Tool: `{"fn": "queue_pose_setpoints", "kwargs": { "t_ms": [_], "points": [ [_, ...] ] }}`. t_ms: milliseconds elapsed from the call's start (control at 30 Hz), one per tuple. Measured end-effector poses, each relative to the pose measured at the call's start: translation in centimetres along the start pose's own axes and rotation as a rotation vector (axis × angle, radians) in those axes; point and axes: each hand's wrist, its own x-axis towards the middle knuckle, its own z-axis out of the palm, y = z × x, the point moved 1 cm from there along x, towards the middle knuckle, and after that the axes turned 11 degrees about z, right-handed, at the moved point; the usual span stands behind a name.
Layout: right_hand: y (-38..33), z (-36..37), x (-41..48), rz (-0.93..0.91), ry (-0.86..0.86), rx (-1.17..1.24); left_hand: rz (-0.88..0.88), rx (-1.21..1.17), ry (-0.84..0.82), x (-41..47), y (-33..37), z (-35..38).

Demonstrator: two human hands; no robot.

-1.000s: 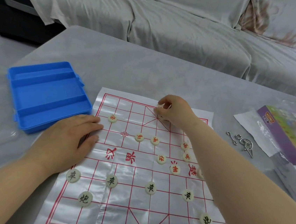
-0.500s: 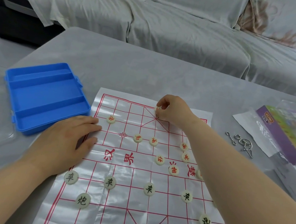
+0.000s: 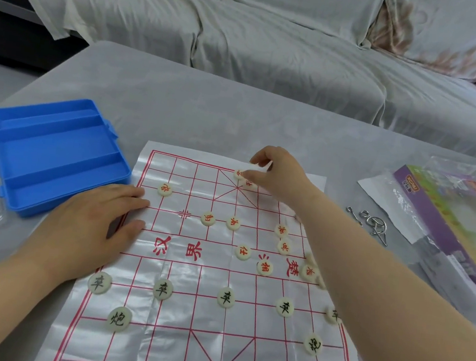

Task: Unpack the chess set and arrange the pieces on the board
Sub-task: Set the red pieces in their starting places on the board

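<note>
A thin plastic chess board (image 3: 181,265) with red grid lines lies on the grey table. Several cream round pieces sit on it: red-lettered ones in the far half, such as one at the far left (image 3: 164,189), and black-lettered ones in the near rows (image 3: 163,289). My right hand (image 3: 278,175) is at the far middle of the board, fingers curled, its thumb tip against a red-lettered piece (image 3: 239,174) on the grid. Something pale shows between its curled fingers. A second piece (image 3: 248,184) lies just under the thumb. My left hand (image 3: 91,223) rests flat on the board's left edge.
An open blue plastic case (image 3: 54,152), nothing in it, sits left of the board. Right of the board are metal wire puzzle rings (image 3: 371,223) and a purple box in a clear bag (image 3: 444,219). A covered sofa (image 3: 274,43) runs behind the table.
My right hand has shifted slightly toward the board's far edge, and a red-lettered piece now shows on the grid beside its thumb. My left hand has stayed flat on the board's edge.
</note>
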Motion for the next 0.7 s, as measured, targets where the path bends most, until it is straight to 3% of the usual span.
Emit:
{"fn": "queue_pose_setpoints", "kwargs": {
  "t_ms": [233,400,700],
  "points": [
    [5.1,-5.4,-7.1,0.039,-0.014,-0.098,-0.010,-0.012,-0.009,0.0,0.0,0.1],
    [7.9,-6.0,-11.8,0.162,-0.107,-0.089,0.001,0.016,-0.008,0.1,-0.7,0.6],
    [7.7,-4.6,-11.7,0.123,-0.151,-0.199,0.007,0.031,-0.023,0.1,-1.8,1.4]
  ]
}}
